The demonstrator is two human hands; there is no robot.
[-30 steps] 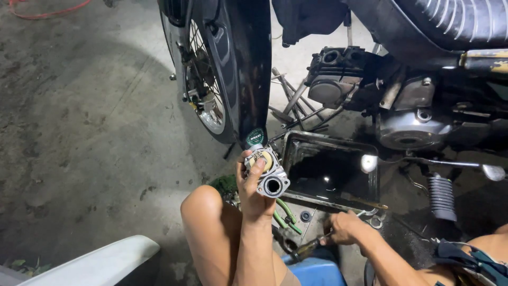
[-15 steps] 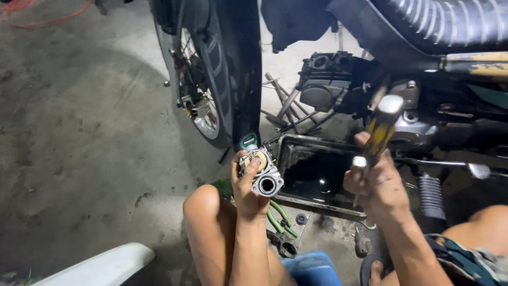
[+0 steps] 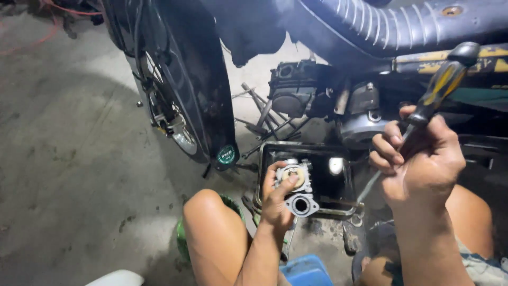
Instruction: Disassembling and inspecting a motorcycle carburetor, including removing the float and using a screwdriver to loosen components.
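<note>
- Carburetor (image 3: 296, 185) sits low in the middle of the frame, gripped in our left hand (image 3: 278, 198); the fingers wrap its left side and the thumb lies across its front.
- Its round brass-coloured face is turned up toward us, and below that an open round port shows dark inside.
- At far left we see bare concrete floor (image 3: 69, 159), with a red cable (image 3: 47, 26) curling in the upper left corner.
- Just right of that stands the wheel (image 3: 169, 106) of a motorcycle, with a black fender (image 3: 203, 90) over it carrying a small round green sticker (image 3: 226, 154) near its lower end.
- Our left knee (image 3: 211, 228) is bent up at lower centre-left, and the left forearm rises beside it to the carburetor.
- Behind the carburetor a black tray (image 3: 338, 185) lies on the floor, dark inside, with a bright glare spot.
- Above the tray, in the upper middle, the engine (image 3: 317, 95) hangs under the frame, with thin metal rods slanting down at its left.
- A blue box (image 3: 307, 273) shows at the bottom edge, just right of our left arm.
- Our right hand (image 3: 418, 164) is at centre right, closed tight around a screwdriver (image 3: 439, 85).
- Its yellow-and-black handle points to the upper right, and the thin shaft runs down to the lower left toward the tray's right edge; the tip stays apart from the carburetor.
- Across the upper right runs the ribbed dark seat (image 3: 402, 26).
</note>
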